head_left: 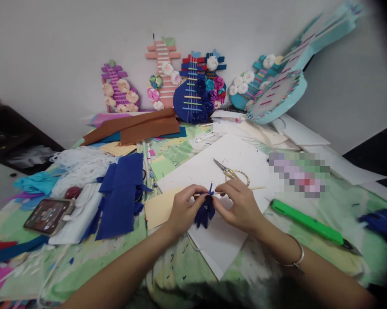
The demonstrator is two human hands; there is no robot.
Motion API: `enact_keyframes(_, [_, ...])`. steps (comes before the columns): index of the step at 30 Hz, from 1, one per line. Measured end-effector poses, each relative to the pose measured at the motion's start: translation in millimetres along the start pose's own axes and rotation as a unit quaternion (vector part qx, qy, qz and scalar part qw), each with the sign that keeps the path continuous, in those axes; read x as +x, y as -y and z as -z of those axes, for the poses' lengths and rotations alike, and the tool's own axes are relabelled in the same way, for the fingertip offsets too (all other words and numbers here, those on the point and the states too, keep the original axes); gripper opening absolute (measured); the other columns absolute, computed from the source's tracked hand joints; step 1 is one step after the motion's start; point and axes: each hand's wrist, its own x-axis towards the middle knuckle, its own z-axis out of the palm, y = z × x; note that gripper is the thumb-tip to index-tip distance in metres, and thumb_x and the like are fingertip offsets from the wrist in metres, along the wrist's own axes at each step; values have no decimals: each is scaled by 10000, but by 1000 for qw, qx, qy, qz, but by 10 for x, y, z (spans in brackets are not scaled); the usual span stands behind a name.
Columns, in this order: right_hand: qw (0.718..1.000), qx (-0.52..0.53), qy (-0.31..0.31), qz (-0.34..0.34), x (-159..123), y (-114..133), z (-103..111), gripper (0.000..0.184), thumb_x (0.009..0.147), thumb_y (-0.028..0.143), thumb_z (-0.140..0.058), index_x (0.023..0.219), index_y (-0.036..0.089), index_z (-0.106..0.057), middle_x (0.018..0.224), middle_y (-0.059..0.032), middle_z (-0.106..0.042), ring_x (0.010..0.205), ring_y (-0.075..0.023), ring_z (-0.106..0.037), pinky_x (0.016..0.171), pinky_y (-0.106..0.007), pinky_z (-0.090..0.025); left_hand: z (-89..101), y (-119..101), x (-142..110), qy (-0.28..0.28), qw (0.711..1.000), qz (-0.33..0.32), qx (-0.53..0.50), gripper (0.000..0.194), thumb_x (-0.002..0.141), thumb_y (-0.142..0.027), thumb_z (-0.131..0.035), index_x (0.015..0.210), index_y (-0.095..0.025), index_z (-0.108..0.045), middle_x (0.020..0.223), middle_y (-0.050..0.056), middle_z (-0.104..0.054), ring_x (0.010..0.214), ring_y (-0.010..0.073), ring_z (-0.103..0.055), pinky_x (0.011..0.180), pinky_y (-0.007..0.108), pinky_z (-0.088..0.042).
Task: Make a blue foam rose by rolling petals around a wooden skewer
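My left hand [187, 209] is closed in a pinch on a cut piece of dark blue crepe paper [204, 217], whose pointed strips hang down. Across the top of this paper runs a thin wooden stick [254, 188], coming out beyond my right hand [238, 205]. That hand also pinches, its thumb and forefinger on the stick and the paper's edge; the exact contact is partly hidden by the fingers. Just behind the right hand lie gold-handled scissors [229, 171], blades pointing away to the left. A white sheet [193, 167] is spread underneath.
Folded blue crepe paper [119, 199], a phone [48, 216] and white yarn [84, 165] lie at left. A green cutter-like tool [307, 221] rests at right, near a blurred patch. Decorated guitar shapes [188, 96] lean on the wall behind brown paper [148, 128].
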Motion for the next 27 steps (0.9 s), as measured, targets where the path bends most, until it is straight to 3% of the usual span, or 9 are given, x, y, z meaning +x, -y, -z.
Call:
enact_keyframes(6, [1000,24,-1,-20,10,19,22,115,837,232,-519,770,168,-587,704,-41,-575,693,-165,-505,690,-321,-366,-2,17,-14,1,1000,-20,25,122,831,-255,-560,848,-169,-645,796,45,-666,762,155,-605,722,277,-470])
enact_keyframes(18, [998,32,-32,-39,6,51,35,92,837,236,-548,767,182,-574,738,-33,-599,744,-173,-523,737,-337,-351,-17,57,-18,-20,999,-2,-41,110,756,-186,-619,863,-161,-631,819,46,-651,797,160,-604,755,275,-478])
enact_keyframes(27, [998,37,-29,-44,-5,28,3,141,863,239,-519,761,168,-586,681,-36,-576,675,-154,-517,656,-302,-383,-21,38,-13,-6,999,7,-41,138,744,-160,-635,881,-170,-632,810,37,-632,745,145,-558,696,262,-448])
